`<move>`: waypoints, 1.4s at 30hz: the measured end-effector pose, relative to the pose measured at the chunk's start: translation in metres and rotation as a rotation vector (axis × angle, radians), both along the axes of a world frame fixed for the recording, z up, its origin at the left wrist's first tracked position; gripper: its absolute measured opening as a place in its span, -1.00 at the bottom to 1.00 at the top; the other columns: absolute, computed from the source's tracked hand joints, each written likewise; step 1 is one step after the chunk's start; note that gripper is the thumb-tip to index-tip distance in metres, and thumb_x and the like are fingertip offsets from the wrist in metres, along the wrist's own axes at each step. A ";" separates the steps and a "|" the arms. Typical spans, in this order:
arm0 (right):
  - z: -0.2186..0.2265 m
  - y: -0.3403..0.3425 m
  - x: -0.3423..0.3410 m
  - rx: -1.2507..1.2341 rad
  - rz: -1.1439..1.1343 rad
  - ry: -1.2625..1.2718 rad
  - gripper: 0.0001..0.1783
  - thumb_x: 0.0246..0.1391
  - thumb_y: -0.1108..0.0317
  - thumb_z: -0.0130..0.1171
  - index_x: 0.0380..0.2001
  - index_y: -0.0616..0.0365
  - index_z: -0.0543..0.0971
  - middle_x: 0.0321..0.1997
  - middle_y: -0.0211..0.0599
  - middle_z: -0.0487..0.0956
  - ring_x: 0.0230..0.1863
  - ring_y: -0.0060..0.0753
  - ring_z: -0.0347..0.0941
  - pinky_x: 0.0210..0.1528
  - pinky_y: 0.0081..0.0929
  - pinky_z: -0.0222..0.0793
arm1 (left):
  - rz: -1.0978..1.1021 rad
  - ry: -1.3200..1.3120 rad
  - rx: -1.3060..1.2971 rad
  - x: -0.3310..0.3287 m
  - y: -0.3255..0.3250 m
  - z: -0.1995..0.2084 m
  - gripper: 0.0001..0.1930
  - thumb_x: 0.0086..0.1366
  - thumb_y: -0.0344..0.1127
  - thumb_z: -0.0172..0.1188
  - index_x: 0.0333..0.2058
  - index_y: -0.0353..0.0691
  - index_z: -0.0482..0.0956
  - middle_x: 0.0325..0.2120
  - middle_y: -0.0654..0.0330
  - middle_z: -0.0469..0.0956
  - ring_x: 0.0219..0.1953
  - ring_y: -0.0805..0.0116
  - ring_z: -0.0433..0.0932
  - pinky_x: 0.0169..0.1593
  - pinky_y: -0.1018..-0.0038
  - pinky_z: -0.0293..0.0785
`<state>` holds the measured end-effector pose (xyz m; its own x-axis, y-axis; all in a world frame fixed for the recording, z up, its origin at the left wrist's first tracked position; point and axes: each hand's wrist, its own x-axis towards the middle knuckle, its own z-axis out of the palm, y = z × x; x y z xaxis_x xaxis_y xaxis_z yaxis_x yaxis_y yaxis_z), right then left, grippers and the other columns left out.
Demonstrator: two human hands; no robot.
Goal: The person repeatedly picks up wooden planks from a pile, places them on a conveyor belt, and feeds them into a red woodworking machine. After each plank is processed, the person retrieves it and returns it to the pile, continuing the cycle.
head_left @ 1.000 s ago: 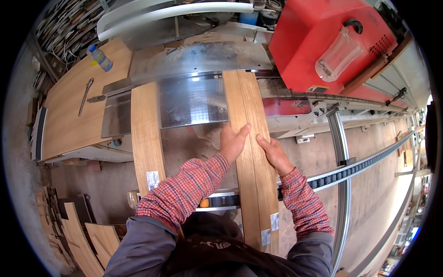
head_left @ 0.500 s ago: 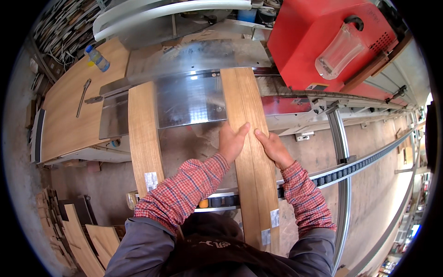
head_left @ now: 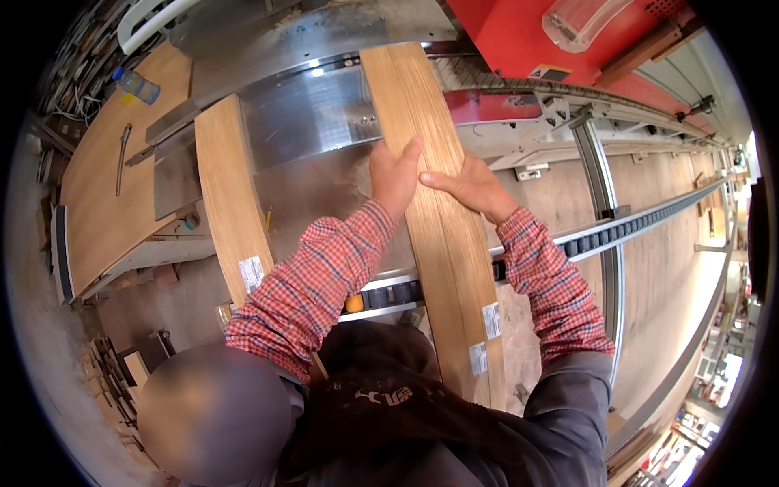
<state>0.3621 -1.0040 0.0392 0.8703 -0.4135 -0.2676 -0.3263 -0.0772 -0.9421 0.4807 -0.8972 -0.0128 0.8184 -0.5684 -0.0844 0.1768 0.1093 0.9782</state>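
- Long narrow wood-veneer boards (head_left: 434, 203), pale brown with fine straight grain, lie side by side as a pair; their far end rests on the shiny steel machine table (head_left: 300, 122) and their near end runs down toward the person's body.
- Two small white paper labels (head_left: 485, 337) sit near the boards' near end, at the right edge.
- Left hand (head_left: 393, 174) lies flat on the boards' left edge, fingers stretched out and close together, the thumb side lapping over the edge; it presses rather than grips.
- Right hand (head_left: 466, 185) rests palm-down on the boards' right half, fingers spread a little and pointing left, its fingertips just beside the left hand.
- Both forearms wear red-and-white checked sleeves (head_left: 324, 276).
- A second, single veneer board (head_left: 227, 203) of the same colour lies to the left, well apart from the pair, its far end also on the steel table.
- Red machine housing (head_left: 519, 32) stands behind the steel table at the right, with a clear plastic guard (head_left: 580, 18) on it.
- A grey metal rail with a black cable chain (head_left: 641, 219) runs away to the right.
- At the left stands a wooden workbench (head_left: 97, 195); a plastic bottle with a blue cap (head_left: 135, 84) is near its far corner and a long metal wrench (head_left: 122, 158) lies on its top.
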 end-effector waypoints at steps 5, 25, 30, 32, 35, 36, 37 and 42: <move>-0.002 0.003 0.008 0.154 -0.046 0.061 -0.27 0.03 0.11 0.48 0.19 0.26 0.47 0.04 -0.20 0.64 0.02 -0.42 0.57 0.06 -0.44 0.49 | 0.046 -0.030 -0.007 0.004 0.003 0.000 -0.64 0.34 -0.24 0.24 -0.06 -0.45 0.60 -0.20 -0.02 0.70 -0.16 0.23 0.68 -0.05 0.33 0.53; 0.004 0.004 0.004 0.225 -0.100 0.101 -0.39 0.05 0.21 0.47 0.09 0.32 0.53 -0.09 -0.16 0.69 -0.17 -0.40 0.66 -0.12 -0.43 0.59 | 0.053 0.381 0.146 0.085 0.277 0.028 -0.62 0.43 -0.22 0.19 0.06 -0.41 0.52 -0.12 0.09 0.65 -0.13 0.37 0.63 -0.08 0.38 0.58; 0.003 0.006 0.003 0.323 -0.060 0.035 -0.41 0.11 0.20 0.41 0.09 0.35 0.52 -0.11 -0.15 0.68 -0.19 -0.41 0.66 -0.14 -0.45 0.60 | -0.107 0.249 0.140 0.046 0.209 0.020 -0.64 0.44 -0.27 0.18 0.06 -0.44 0.52 -0.11 0.10 0.64 -0.14 0.37 0.62 -0.02 0.44 0.55; 0.002 0.003 0.004 0.292 -0.071 0.078 -0.43 0.08 0.22 0.44 0.07 0.34 0.54 -0.11 -0.14 0.69 -0.20 -0.39 0.67 -0.16 -0.43 0.60 | -0.184 0.360 0.016 0.030 0.179 0.024 -0.57 0.46 -0.27 0.14 0.14 -0.49 0.41 -0.03 -0.01 0.61 -0.09 0.29 0.64 0.01 0.38 0.57; 0.000 0.004 0.004 0.275 -0.094 0.081 -0.44 0.06 0.24 0.45 0.05 0.34 0.56 -0.12 -0.14 0.69 -0.21 -0.39 0.67 -0.17 -0.42 0.60 | -0.182 0.381 -0.008 0.021 0.142 0.032 -0.57 0.47 -0.27 0.11 0.15 -0.50 0.39 -0.01 -0.04 0.60 -0.05 0.26 0.64 0.03 0.36 0.57; 0.000 0.005 0.005 0.277 -0.102 0.070 -0.44 0.06 0.24 0.45 0.05 0.34 0.56 -0.13 -0.14 0.70 -0.21 -0.39 0.67 -0.17 -0.42 0.60 | -0.167 0.388 0.013 0.020 0.134 0.031 -0.57 0.49 -0.26 0.09 0.15 -0.50 0.39 0.00 -0.04 0.59 -0.03 0.26 0.63 0.04 0.36 0.57; 0.000 0.005 0.006 0.283 -0.099 0.057 -0.44 0.06 0.24 0.46 0.05 0.35 0.56 -0.13 -0.14 0.70 -0.21 -0.39 0.66 -0.17 -0.42 0.60 | -0.159 0.377 0.003 0.017 0.128 0.029 -0.56 0.48 -0.25 0.10 0.14 -0.51 0.39 0.00 -0.04 0.59 -0.04 0.25 0.63 0.03 0.36 0.58; 0.001 0.007 0.005 0.299 -0.107 0.011 -0.43 0.05 0.24 0.46 0.05 0.36 0.57 -0.15 -0.14 0.70 -0.22 -0.39 0.66 -0.16 -0.43 0.59 | -0.153 0.353 -0.010 0.012 0.120 0.027 -0.53 0.48 -0.22 0.11 0.14 -0.54 0.38 0.02 -0.06 0.58 -0.02 0.24 0.63 0.02 0.36 0.58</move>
